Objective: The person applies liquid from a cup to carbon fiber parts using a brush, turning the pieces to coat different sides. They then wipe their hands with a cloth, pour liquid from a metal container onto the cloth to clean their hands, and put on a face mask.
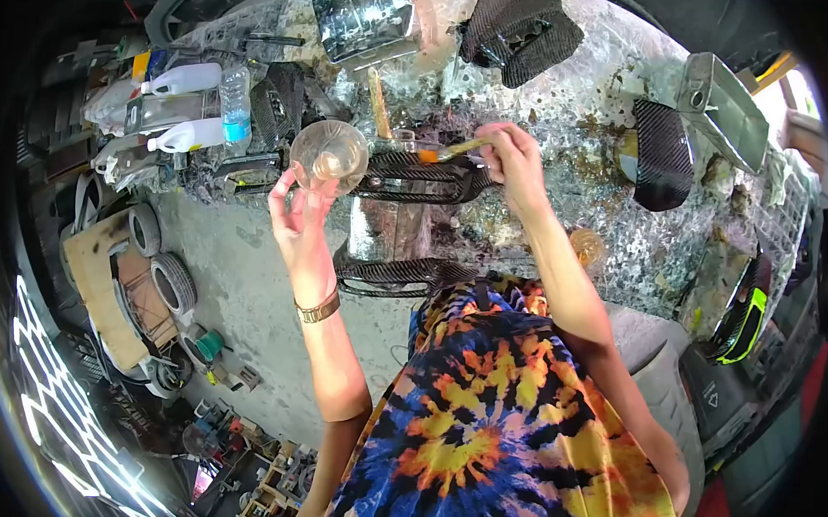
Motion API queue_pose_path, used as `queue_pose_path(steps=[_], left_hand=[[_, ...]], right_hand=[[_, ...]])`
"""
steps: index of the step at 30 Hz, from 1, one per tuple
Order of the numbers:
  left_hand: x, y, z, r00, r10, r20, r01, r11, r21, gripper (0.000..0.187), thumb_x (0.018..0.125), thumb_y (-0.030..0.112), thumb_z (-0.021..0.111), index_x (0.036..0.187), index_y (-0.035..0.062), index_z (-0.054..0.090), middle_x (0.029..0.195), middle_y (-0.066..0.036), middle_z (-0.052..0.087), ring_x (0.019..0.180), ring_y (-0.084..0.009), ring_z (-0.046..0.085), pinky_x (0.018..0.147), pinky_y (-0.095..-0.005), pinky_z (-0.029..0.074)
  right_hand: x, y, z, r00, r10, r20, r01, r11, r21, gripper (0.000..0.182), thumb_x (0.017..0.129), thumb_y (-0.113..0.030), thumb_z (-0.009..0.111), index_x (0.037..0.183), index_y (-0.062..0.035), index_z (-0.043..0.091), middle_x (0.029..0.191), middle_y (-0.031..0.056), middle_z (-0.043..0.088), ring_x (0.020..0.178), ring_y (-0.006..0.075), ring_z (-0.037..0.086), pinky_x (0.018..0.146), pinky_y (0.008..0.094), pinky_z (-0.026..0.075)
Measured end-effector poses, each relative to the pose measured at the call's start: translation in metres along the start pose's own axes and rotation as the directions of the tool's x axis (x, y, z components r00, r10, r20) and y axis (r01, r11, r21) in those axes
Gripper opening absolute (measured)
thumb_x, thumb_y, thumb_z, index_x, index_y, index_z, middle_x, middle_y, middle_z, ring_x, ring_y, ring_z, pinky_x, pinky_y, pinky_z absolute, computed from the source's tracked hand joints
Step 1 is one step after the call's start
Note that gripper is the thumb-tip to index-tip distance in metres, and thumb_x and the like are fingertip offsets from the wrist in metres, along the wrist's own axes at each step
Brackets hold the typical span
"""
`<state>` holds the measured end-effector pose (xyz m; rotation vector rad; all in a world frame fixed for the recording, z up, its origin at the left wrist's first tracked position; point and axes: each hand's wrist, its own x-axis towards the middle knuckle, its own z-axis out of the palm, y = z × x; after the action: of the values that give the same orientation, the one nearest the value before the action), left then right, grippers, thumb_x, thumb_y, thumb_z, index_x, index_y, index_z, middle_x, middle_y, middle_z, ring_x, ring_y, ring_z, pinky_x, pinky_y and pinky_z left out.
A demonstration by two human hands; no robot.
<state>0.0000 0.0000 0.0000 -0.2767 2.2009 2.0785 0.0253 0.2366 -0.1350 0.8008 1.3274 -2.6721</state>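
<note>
My left hand (pixel 299 209) grips a clear round cup (pixel 329 155) from below, tilted so its round face shows, left of the bench's middle. In my right hand (pixel 516 162) is a paintbrush (pixel 463 149), held by its pale handle with the orange end pointing left. That end overlaps the upper edge of a long black carbon-fibre part (pixel 416 187) with slots in it. A similar black woven part (pixel 400 274) lies closer to my body. Just beyond the brush stand a small clear cup (pixel 403 138) and an upright wooden stick (pixel 378 102).
White jugs (pixel 185 79) and a water bottle (pixel 235 105) stand at the left. Dark woven panels (pixel 522 34) lie at the back, another (pixel 662 156) at the right beside a metal mould (pixel 725 110). A clear cup (pixel 588 246) sits near my right forearm. Tyres (pixel 173 282) rest on the floor.
</note>
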Motion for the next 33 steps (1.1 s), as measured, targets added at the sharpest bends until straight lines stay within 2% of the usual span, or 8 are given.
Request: queue_pose_path(steps=[3,6,9,13,21,26,29,33], left_hand=[[-0.009,-0.005,0.007,1.0,-0.022,-0.008,0.021,0.999,-0.05,0.032,0.09,0.02,0.061,0.115,0.0102,0.043,0.14,-0.011,0.039,0.116,-0.0326,0.053,0.1,-0.0466,0.041],[-0.006,-0.006,0.007,1.0,0.002,-0.006,-0.002,0.994,-0.109,0.046,0.089,0.018,0.062,0.126,0.0066,0.038,0.129,-0.017,0.051,0.112,-0.0312,0.056,0.1,-0.0445,0.041],[-0.006,-0.005,0.009,0.999,0.033,0.013,-0.031,0.989,-0.142,0.047,0.089,0.017,0.062,0.127,0.0063,0.038,0.131,-0.016,0.049,0.112,-0.0306,0.056,0.099,-0.0442,0.042],[-0.004,-0.009,0.016,0.998,0.015,0.056,-0.007,0.991,-0.133,0.05,0.089,0.019,0.063,0.129,0.0058,0.037,0.136,-0.015,0.045,0.113,-0.0289,0.055,0.1,-0.0443,0.042],[0.0,-0.011,0.025,0.995,0.021,0.096,-0.01,0.993,-0.12,0.054,0.087,0.024,0.065,0.129,0.004,0.037,0.134,-0.012,0.046,0.115,-0.0292,0.054,0.1,-0.0448,0.042],[0.003,-0.01,0.023,0.995,0.004,0.101,0.009,0.992,-0.126,0.052,0.087,0.024,0.065,0.127,0.0047,0.038,0.138,-0.011,0.042,0.118,-0.0292,0.052,0.1,-0.0445,0.042],[0.001,-0.009,0.024,0.995,0.01,0.098,0.002,0.993,-0.117,0.051,0.087,0.024,0.065,0.127,0.0048,0.038,0.139,-0.01,0.04,0.119,-0.0297,0.05,0.1,-0.0445,0.042],[0.001,-0.009,0.03,0.996,0.001,0.088,0.006,0.996,-0.087,0.05,0.088,0.024,0.064,0.126,0.0043,0.039,0.139,-0.01,0.04,0.12,-0.0303,0.05,0.099,-0.045,0.042]], right_hand=[[-0.019,-0.004,-0.045,0.987,0.009,-0.162,-0.015,0.999,-0.038,0.014,0.09,-0.01,0.05,0.092,-0.0033,0.062,0.064,-0.0031,0.051,0.049,0.0021,0.037,0.038,0.0177,0.023],[-0.017,-0.014,-0.062,0.976,-0.007,-0.217,0.004,1.0,-0.014,0.014,0.089,-0.009,0.05,0.092,-0.0025,0.062,0.063,-0.0029,0.051,0.047,0.0024,0.038,0.037,0.0173,0.025],[-0.018,-0.029,-0.044,0.987,-0.06,-0.151,0.059,0.998,-0.015,0.014,0.089,-0.009,0.05,0.092,-0.0021,0.062,0.062,-0.0031,0.05,0.046,0.0027,0.037,0.037,0.0174,0.024],[-0.008,-0.024,-0.017,0.997,0.069,-0.029,-0.065,0.99,0.128,0.013,0.088,-0.011,0.054,0.09,-0.0015,0.062,0.062,-0.0013,0.05,0.046,0.0032,0.037,0.038,0.0188,0.023],[-0.019,0.001,-0.086,0.962,0.19,-0.198,-0.149,0.967,0.206,0.012,0.088,-0.013,0.056,0.091,-0.0037,0.063,0.063,-0.0029,0.05,0.048,0.0024,0.037,0.037,0.0173,0.023],[-0.029,-0.01,-0.099,0.959,0.02,-0.283,-0.001,0.998,0.066,0.015,0.091,-0.013,0.052,0.094,-0.0036,0.064,0.064,-0.0017,0.053,0.047,0.0019,0.037,0.037,0.0177,0.025],[-0.034,-0.018,-0.08,0.988,-0.018,-0.155,0.039,0.991,0.129,0.016,0.091,-0.014,0.052,0.094,-0.0037,0.064,0.065,-0.0012,0.054,0.047,0.0018,0.037,0.037,0.0177,0.024],[-0.029,-0.011,-0.044,0.983,0.171,-0.066,-0.148,0.951,0.271,0.014,0.09,-0.015,0.055,0.092,-0.0043,0.064,0.064,-0.0012,0.052,0.045,0.0027,0.035,0.037,0.0182,0.022]])
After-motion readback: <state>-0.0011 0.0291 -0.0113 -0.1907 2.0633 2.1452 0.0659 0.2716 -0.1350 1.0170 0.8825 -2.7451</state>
